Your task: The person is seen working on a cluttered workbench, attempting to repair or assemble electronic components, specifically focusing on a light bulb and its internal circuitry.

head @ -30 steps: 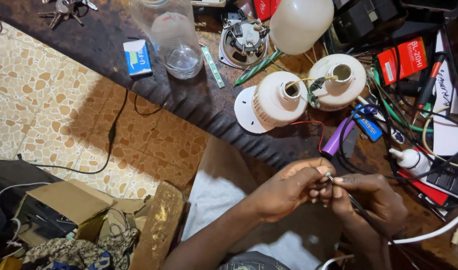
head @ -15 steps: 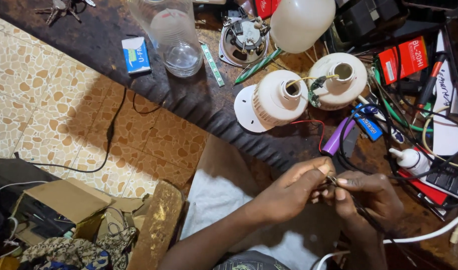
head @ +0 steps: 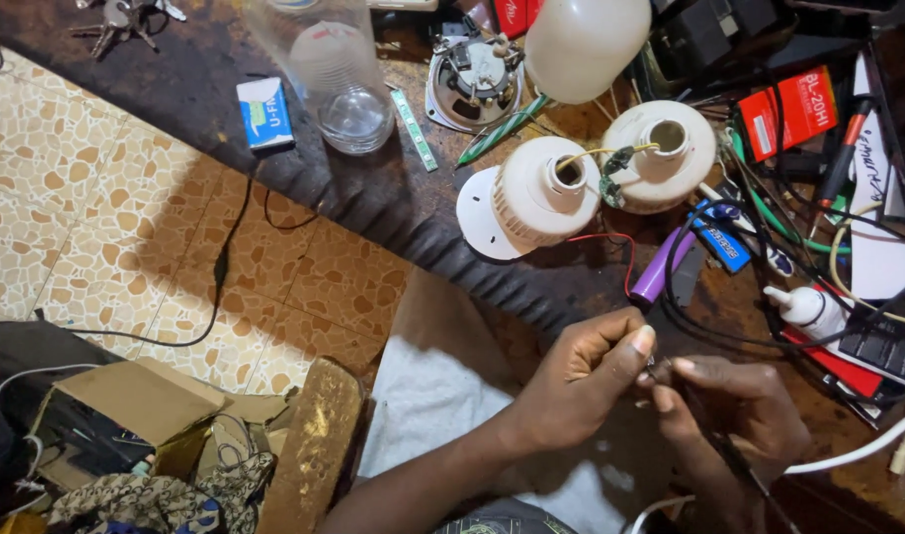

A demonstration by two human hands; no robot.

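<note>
The fingers of the left hand and right hand are pinched together on a small metal part, at five o'clock below two opened, unassembled bulb housings.

— Where did you have room to pass?
— Over the dark bench edge, left of the white bulb housings.
— And ahead?
— Tangled black cables and a purple cell blocked you.
</note>
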